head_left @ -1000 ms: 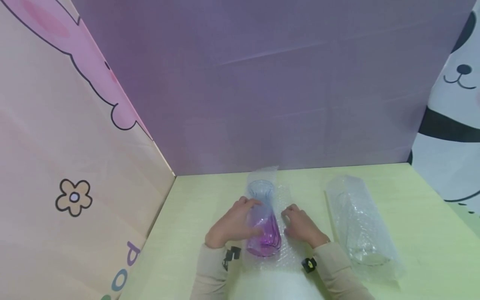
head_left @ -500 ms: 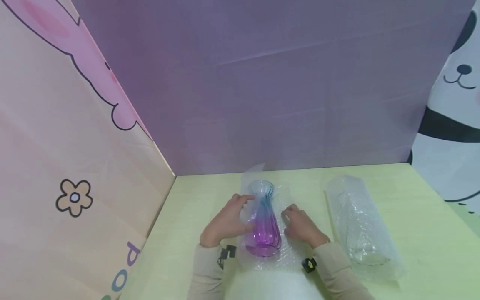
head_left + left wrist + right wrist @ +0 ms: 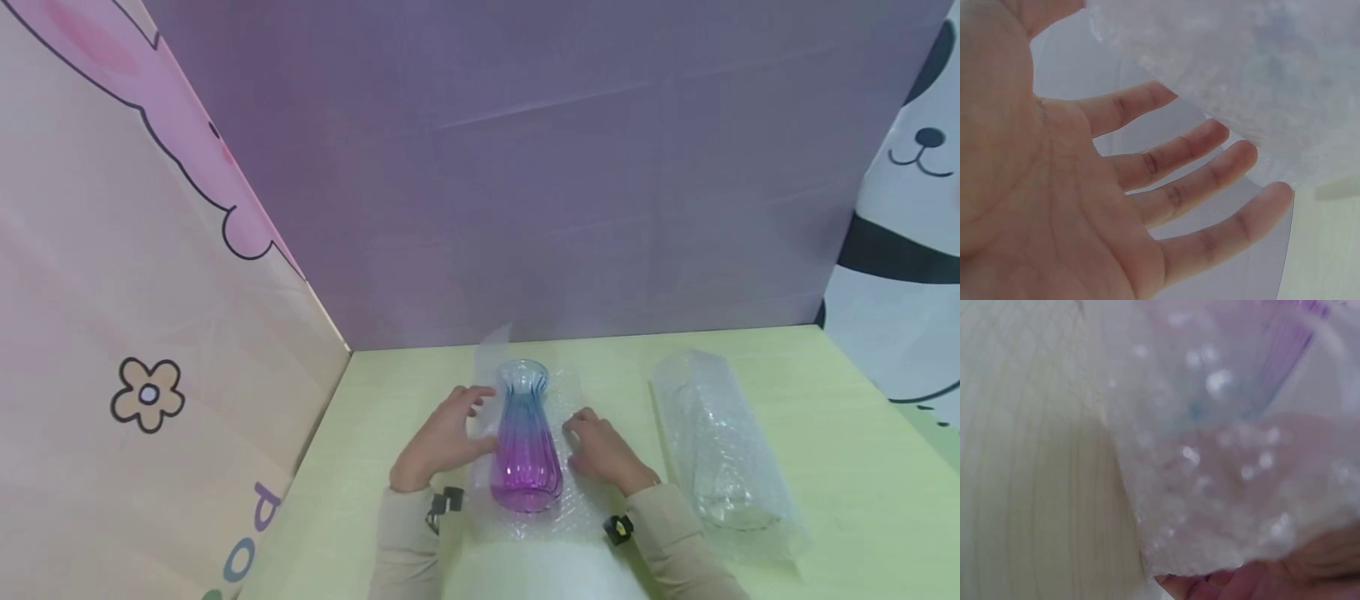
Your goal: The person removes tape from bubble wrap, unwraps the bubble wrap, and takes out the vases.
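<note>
A ribbed glass vase [image 3: 527, 454], blue at the neck and purple at the base, lies on bubble wrap [image 3: 581, 508] at the table's middle. Left of it, my left hand [image 3: 442, 433] spreads its thumb and fingers along the raised flap of the wrap. In the left wrist view the fingers [image 3: 1210, 169] are nearly straight, their tips at the wrap's edge [image 3: 1241, 87]. On the vase's other side, my right hand [image 3: 606, 450] grips the right edge of the wrap with curled fingers. In the right wrist view the wrap [image 3: 1210, 506] covers most of that hand.
To the right, a clear glass vessel in a bubble-wrap bag [image 3: 723, 450] lies on the pale yellow table [image 3: 840, 433]. A purple-grey panel [image 3: 525, 167] rises behind the table, and a printed panel [image 3: 187, 333] stands at the left.
My left hand has moved left, drawing the wrap's flap off the vase, which now shows uncovered. My right hand has stayed in place.
</note>
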Tool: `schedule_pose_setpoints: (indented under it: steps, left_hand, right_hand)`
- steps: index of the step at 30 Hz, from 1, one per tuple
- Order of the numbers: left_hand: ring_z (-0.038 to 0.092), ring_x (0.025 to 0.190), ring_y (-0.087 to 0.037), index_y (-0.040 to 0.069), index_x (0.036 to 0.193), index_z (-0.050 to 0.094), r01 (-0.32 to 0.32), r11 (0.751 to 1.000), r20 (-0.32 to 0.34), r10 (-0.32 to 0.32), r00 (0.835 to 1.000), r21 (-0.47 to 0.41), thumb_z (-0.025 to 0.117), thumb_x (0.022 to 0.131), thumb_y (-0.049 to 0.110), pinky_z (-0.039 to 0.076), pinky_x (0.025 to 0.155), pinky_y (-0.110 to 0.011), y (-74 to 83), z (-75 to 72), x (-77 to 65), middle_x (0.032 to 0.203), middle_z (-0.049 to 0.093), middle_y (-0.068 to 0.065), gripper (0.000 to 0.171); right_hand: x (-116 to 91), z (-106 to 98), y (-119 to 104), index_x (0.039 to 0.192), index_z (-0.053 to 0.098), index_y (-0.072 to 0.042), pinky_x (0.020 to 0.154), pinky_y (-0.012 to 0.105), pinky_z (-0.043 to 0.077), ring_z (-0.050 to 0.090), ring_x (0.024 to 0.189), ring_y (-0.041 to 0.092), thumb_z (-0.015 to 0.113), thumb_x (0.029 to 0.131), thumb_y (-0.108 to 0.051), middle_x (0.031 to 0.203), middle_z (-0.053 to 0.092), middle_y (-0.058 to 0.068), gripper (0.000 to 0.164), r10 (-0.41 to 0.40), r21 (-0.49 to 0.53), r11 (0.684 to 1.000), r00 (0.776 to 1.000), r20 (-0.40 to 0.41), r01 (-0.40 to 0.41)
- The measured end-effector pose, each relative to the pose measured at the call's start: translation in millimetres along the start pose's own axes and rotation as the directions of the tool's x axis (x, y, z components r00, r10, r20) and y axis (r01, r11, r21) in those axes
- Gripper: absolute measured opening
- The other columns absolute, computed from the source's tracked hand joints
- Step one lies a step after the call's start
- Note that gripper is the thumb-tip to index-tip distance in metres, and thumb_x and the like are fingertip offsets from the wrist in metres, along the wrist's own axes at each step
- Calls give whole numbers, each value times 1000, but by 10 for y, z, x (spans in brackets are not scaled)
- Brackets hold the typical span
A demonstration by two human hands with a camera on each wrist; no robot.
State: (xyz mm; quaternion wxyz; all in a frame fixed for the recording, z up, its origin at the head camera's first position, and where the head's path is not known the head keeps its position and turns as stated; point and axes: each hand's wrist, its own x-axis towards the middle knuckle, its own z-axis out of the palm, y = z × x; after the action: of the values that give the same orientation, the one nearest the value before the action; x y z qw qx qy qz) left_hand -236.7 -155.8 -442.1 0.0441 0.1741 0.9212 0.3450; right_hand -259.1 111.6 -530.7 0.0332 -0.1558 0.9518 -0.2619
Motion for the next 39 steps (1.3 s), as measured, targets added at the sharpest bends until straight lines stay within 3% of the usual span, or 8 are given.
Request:
schedule_pose_setpoints:
  steps: [15,21,28,39]
  left_hand:
    - [63,113,-34,14,144,55,-11,1000,-37,12,999,21,77,90,30,58,89,-46,-81,-61,0,126,63,-17,61]
    - [63,102,-29,13,140,58,-2,1000,-45,3,999,29,76,91,30,55,81,-37,-87,-88,-9,111,63,-11,55]
    - [54,79,-15,11,135,62,24,999,-33,-23,999,27,73,94,30,48,63,-27,-102,-111,-16,90,60,-3,47]
    - [52,67,-11,11,127,66,10,1000,-36,-11,999,-5,70,96,22,46,55,-23,-110,-115,-17,79,60,0,33]
  right_hand:
    - [-4,1,-7,126,65,3,104,60,50,59,116,45,76,82,-8,134,57,24,47,17,13,1000,1000,10,-17]
    - [-10,-15,-23,127,65,3,105,60,50,59,118,45,76,84,-11,135,57,24,46,20,12,1000,1000,12,-21]
    - [0,-5,-7,127,65,3,105,60,51,59,118,45,76,86,-14,135,57,24,46,11,4,1000,1000,10,-11]
    - [-2,-19,-14,127,65,3,104,62,50,59,117,48,77,86,-18,135,56,26,47,5,-2,1000,1000,19,-5]
